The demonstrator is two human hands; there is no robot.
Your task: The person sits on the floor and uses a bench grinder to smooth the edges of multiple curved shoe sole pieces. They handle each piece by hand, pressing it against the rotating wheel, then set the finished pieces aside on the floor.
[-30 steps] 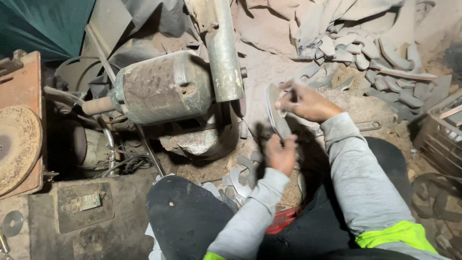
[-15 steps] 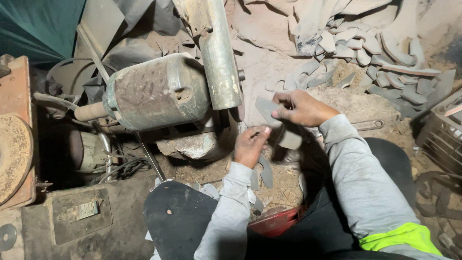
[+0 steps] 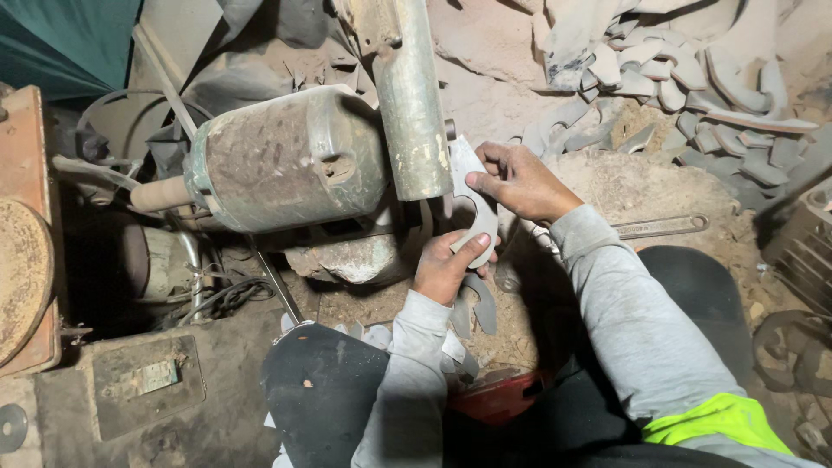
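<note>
Together both hands clasp one flat grey metal blank [image 3: 472,204] with a round cutout: the right hand [image 3: 520,180] pinches its upper edge, the left hand [image 3: 446,269] grasps its lower end. Just left of the grip stands the motor [image 3: 286,160] with its upright guard [image 3: 414,104]; beyond the grip lie piled metal cutouts [image 3: 676,78].

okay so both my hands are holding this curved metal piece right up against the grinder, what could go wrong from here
1. Both the left hand and right hand are bare and close to the wheel guard, so a slip could probably carry fingers in.
2. The curved metal piece is thin and hand-held only; it might snag and jerk loose.
3. Loose metal blanks lie under the hands, so footing and grip room look cramped.
</note>
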